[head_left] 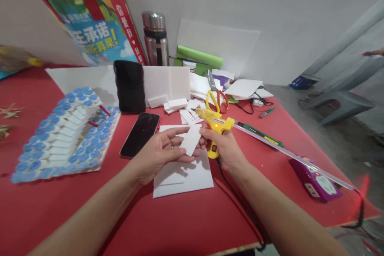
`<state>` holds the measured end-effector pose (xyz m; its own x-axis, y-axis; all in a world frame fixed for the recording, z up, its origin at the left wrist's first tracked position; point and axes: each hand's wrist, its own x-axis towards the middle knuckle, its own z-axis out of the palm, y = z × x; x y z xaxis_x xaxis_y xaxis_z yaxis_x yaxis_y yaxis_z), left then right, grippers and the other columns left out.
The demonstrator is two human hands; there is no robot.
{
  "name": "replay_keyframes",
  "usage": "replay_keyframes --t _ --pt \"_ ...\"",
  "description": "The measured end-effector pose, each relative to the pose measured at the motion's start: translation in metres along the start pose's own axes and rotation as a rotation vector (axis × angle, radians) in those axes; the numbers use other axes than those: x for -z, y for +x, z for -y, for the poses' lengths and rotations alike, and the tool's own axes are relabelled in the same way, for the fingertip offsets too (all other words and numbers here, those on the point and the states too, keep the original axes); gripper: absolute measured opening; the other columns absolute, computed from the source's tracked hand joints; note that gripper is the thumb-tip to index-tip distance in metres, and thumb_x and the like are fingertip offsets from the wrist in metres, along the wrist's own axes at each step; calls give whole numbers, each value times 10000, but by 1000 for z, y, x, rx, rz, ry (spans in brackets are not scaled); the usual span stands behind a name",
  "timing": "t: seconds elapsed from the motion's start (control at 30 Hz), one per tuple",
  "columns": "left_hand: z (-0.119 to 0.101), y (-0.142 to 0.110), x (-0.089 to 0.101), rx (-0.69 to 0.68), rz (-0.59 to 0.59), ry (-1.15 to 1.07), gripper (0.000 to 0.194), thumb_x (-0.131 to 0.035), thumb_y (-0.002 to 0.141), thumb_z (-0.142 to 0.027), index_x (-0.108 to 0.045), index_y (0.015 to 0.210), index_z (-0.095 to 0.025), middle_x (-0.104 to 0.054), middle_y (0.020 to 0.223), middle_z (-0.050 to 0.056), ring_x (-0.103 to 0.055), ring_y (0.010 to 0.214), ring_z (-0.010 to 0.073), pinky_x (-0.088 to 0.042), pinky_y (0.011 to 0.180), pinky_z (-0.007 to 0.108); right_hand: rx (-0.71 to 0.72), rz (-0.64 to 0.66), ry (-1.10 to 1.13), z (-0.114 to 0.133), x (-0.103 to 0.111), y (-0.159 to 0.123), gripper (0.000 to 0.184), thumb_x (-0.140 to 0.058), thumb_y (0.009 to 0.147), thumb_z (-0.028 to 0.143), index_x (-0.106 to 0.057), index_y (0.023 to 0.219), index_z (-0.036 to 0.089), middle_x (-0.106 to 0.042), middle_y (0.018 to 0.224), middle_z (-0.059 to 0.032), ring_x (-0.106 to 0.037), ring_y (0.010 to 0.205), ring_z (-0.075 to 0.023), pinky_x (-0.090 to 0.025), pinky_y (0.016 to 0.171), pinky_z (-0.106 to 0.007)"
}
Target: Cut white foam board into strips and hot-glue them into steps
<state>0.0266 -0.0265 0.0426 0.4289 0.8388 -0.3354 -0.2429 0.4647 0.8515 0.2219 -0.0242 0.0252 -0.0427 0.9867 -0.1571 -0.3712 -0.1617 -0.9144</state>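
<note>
Clock directions are centred on the white sheet [192, 182], with 12 o'clock farthest from the person.

1. Position. The card [191, 141] is held above the sheet, toward 12 o'clock. The glue gun [221, 127] is just beside it, toward 1 to 2 o'clock.
2. Left hand [160, 150]. Half curled, fingers spread, pinching the card between thumb and fingers. For steady work, grip by the edges and leave the face to be glued clear.
3. Right hand [226, 148]. Wrapped around the gun's handle. Its fingertips lie at the card's near edge; contact cannot be told. Nor can trigger pressure.
4. Nozzle [193, 109]. Points toward 10 o'clock, beyond the left fingers and over the scraps [186, 118]. Treat as hot; bring the tip to the card clear of the fingers.
5. Feed. The glue stick [288, 153] trails toward 4 o'clock, past the knife [261, 134]. Turn the gun gently, lest the stick snag.
6. Cord [237, 199]. Runs toward 5 o'clock; allow slack.
7. Bead. A thin, even line should seat flatter than a heavy one.
</note>
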Motion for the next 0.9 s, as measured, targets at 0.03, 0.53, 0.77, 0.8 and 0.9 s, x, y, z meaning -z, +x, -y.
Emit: replay_keyframes --t 0.03,0.53,0.77,0.8,0.9 --pt "0 0 0 -20 16 1 659 -890 748 -140 -649 1360 -177 -773 1231 138 -825 914 282 -690 747 320 -13 -6 6 0 1 1 201 -842 770 310 -686 773 182 -673 622 16 -600 549 -106 -464 557 -234" --pt "10 4 6 -447 -163 605 565 -850 768 -313 -709 1301 -191 -717 1244 107 -704 867 172 -634 811 358 -7 -142 6 4 -3 1 251 -878 683 321 -669 745 194 -680 623 14 -619 551 -125 -518 569 -264" --pt "16 5 9 -673 -172 860 490 -794 852 -294 -695 1324 -206 -732 1260 109 -705 888 193 -604 856 378 34 -145 -17 3 -6 1 233 -862 680 311 -666 745 203 -663 637 27 -608 562 -128 -519 576 -275" --pt "15 5 9 -698 -173 895 472 -789 861 -293 -698 1315 -201 -737 1247 106 -699 867 184 -599 855 372 39 -145 -12 3 -6 1 235 -865 677 308 -666 746 203 -664 639 27 -609 562 -128 -519 576 -274" --pt "13 4 9 -754 -183 980 418 -766 890 -291 -700 1290 -186 -746 1189 95 -676 806 163 -590 828 354 50 -142 0 2 -5 1 239 -870 681 313 -670 748 201 -678 637 19 -622 565 -130 -517 573 -265"
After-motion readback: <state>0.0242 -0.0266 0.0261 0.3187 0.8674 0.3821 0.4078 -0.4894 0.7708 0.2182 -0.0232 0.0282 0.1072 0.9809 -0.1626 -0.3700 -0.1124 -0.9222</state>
